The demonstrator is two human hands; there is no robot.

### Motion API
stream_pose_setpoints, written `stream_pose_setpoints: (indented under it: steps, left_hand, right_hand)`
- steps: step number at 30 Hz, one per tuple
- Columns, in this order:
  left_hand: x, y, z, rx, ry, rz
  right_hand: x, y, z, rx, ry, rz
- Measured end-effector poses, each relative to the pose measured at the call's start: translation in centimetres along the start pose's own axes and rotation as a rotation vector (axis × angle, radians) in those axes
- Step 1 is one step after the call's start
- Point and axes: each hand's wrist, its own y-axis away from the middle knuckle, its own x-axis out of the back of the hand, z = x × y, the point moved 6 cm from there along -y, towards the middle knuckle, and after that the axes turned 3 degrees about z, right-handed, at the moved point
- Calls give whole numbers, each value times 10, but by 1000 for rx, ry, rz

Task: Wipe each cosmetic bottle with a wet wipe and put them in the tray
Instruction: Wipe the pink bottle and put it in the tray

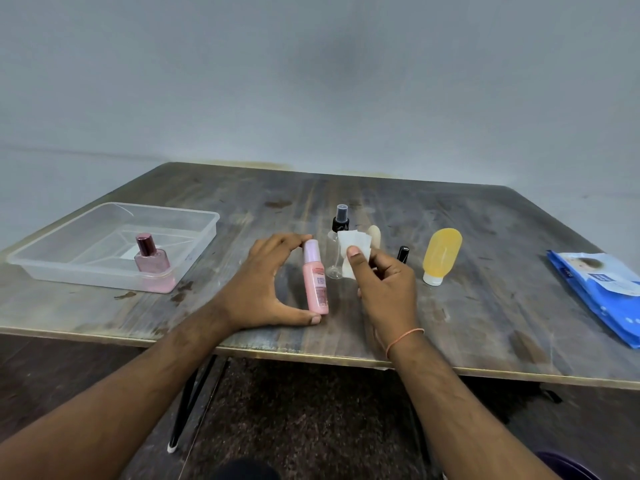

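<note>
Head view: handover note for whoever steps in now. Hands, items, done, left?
Left hand grips the pink bottle, upright on the table. Right hand pinches the wet wipe.
Done: one dark-capped pink bottle in the tray.
Left: pink bottle, clear spray bottle, small black bottle, yellow tube, a beige item behind the wipe. Wipes pack far right.

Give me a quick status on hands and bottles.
Left hand gripping pink bottle. Right hand pinching wet wipe. One bottle in tray. Nothing blocking.
</note>
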Motion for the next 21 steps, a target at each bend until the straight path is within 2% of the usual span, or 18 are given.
stream_pose_setpoints:
  steps: [7, 14, 21]
  left_hand:
    - [-3, 2, 5, -45, 39, -35]
    - [-4, 2, 7, -51, 49, -72]
    - [-6, 2, 5, -36, 44, -114]
  right_hand:
    - [-5, 5, -8, 107, 155, -25]
    - [-18, 11, -16, 273, 358, -174]
    - [-27, 17, -15, 315, 442, -305]
